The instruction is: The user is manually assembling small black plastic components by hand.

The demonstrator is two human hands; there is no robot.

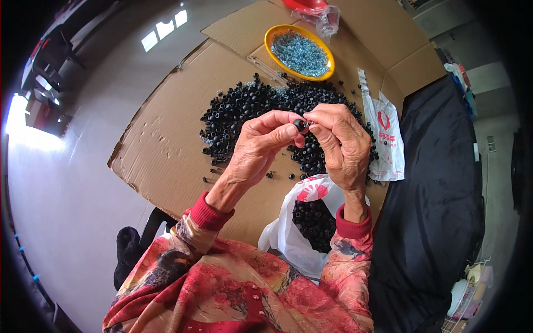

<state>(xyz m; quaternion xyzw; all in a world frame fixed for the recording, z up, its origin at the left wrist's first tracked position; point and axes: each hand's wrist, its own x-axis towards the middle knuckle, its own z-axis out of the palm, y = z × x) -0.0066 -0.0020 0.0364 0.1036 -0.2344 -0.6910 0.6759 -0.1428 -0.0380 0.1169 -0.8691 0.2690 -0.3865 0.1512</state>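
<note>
In front of me, my left hand (pixel 268 139) pinches a small round black plastic piece (pixel 300 125), which looks like a cord-lock part, between thumb and fingers. Close against it, my right hand (pixel 341 141) has thumb and forefinger together on a tiny shiny bit (pixel 310 123), perhaps a spring; its exact shape is too small to tell. Beneath both hands spreads a large heap of black plastic pieces (pixel 236 111), some round and some hollow. More such black pieces (pixel 314 219) lie in an open white plastic bag (pixel 280 222) near my right forearm.
Flattened cardboard (pixel 166 133) lies under the heap. At the far side stands an orange-yellow plate (pixel 270 49) of small silvery-blue pieces (pixel 300 54), with a red dish (pixel 305 3) and clear plastic wrap (pixel 325 21) behind. A flat white bag (pixel 391 158) and black cloth (pixel 427 211) are on the right.
</note>
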